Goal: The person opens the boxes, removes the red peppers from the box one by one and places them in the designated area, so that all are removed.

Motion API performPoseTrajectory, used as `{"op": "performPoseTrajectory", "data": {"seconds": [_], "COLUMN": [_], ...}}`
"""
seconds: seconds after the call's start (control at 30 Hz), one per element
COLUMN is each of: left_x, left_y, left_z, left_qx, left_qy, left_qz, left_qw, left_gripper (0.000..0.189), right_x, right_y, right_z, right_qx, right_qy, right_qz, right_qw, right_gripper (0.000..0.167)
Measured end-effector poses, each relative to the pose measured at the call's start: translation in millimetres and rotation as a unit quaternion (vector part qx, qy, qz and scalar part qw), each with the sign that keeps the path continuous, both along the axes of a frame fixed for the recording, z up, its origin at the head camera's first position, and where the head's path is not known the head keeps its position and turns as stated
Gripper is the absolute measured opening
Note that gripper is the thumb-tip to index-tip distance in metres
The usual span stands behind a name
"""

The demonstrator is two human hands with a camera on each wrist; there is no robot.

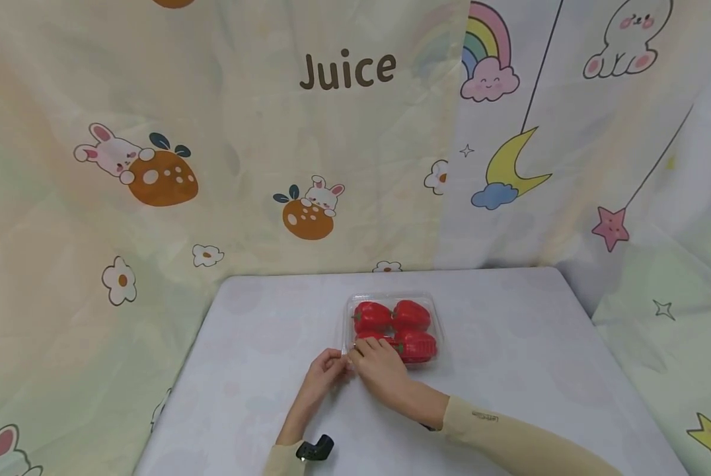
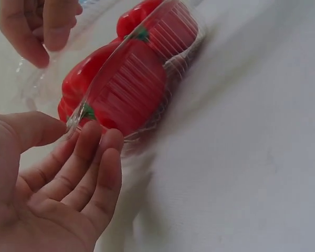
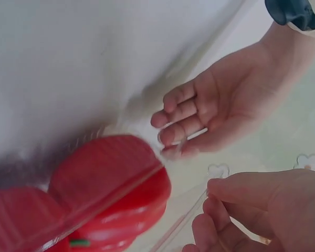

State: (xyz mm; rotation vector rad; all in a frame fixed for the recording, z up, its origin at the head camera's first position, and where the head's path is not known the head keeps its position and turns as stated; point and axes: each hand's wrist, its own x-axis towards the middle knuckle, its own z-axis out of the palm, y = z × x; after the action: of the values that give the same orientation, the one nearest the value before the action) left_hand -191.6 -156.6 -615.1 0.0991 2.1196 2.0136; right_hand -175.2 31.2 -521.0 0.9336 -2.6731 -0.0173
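A clear plastic clamshell box point(image 1: 393, 297) lies on the table with several red bell peppers point(image 1: 411, 316) inside, their green stems showing. At its near left corner, my left hand point(image 1: 321, 375) pinches the box's edge between thumb and fingers, as the left wrist view shows closely. Just to the right, my right hand point(image 1: 384, 371) reaches over the near left pepper and partly covers it. In the right wrist view, that hand's thumb and forefinger pinch a thin, see-through lid edge point(image 3: 191, 211). The lid stands apart from the peppers there.
A white, faintly patterned cloth covers the table point(image 1: 260, 317). Behind it hangs a printed curtain point(image 1: 248, 145) with cartoon rabbits and the word Juice. A black wrist device point(image 1: 316, 448) is on the left wrist.
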Motion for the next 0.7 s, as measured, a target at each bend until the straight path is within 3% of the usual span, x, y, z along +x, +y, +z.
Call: {"op": "performPoseTrajectory", "data": {"seconds": [0.13, 0.3, 0.43, 0.57, 0.63, 0.7], "left_x": [-4.1, -10.6, -18.5, -28.3, -33.2, -37.9], "left_y": [2.4, 8.4, 14.6, 18.3, 18.9, 19.2], "left_z": [5.5, 14.1, 19.5, 24.2, 25.9, 27.1], "left_qx": [-0.078, -0.161, -0.234, -0.304, -0.321, -0.324], "left_qy": [0.025, 0.062, 0.1, 0.138, 0.152, 0.159], "left_qz": [0.016, 0.031, 0.042, 0.049, 0.047, 0.042], "left_qw": [0.9965, 0.9845, 0.9663, 0.9412, 0.9336, 0.9318], "left_gripper": [0.029, 0.031, 0.041, 0.054, 0.055, 0.055], "right_x": [-1.1, -3.7, -6.1, -9.3, -11.2, -12.9], "right_y": [13.7, 34.3, 51.7, 67.9, 75.2, 82.1], "right_z": [8.1, 16.3, 24.2, 33.7, 38.0, 41.7], "right_qx": [-0.022, -0.065, -0.109, -0.141, -0.151, -0.159], "right_qy": [-0.016, -0.01, -0.002, -0.004, -0.007, -0.008], "right_qz": [-0.013, -0.022, -0.024, -0.025, -0.027, -0.031], "right_qw": [0.9996, 0.9976, 0.9938, 0.9897, 0.9881, 0.9868], "right_gripper": [0.049, 0.051, 0.044, 0.037, 0.035, 0.035]}}
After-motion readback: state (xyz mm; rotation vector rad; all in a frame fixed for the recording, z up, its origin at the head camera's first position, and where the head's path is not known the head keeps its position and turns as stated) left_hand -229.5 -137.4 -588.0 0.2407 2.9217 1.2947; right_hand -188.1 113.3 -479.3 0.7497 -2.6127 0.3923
